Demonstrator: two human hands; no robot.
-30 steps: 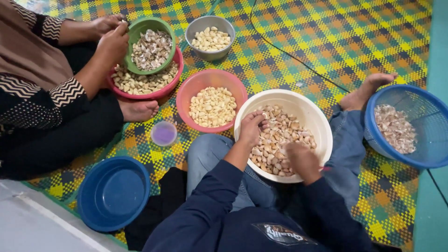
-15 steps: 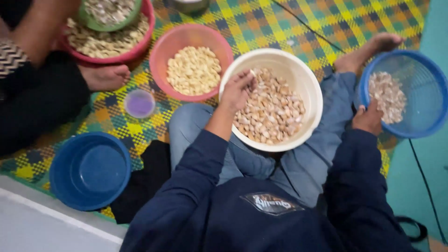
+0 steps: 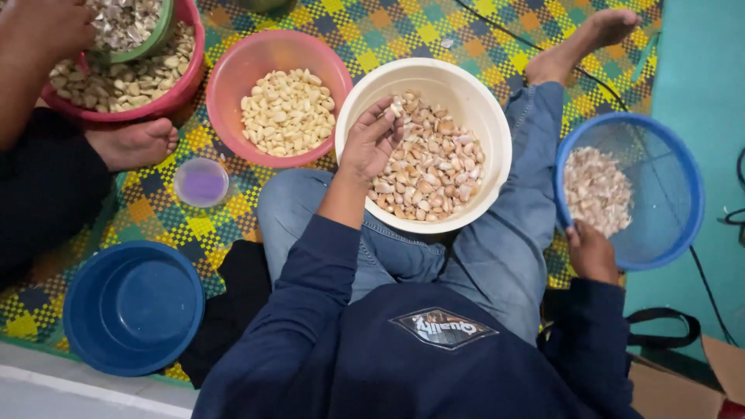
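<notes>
One view only, worn on the person's head and aimed almost straight down at the lap. It sits close: dark blue sleeves and chest fill the bottom edge, the white bowl [image 3: 481,109] rests mid-frame on the crossed legs. The checked mat [image 3: 403,31] runs to the top edge, the blue sieve basket [image 3: 691,178] sits right, a co-worker's arm [image 3: 31,54] cuts in top left.

Illumination is even, soft and moderately bright, coming from overhead. Shadows are faint and short, falling beneath the white bowl [image 3: 425,143] and blue basin [image 3: 133,308]. No glare. Focus is sharp centrally; slight softness and wide-angle stretching appear toward the edges.
</notes>
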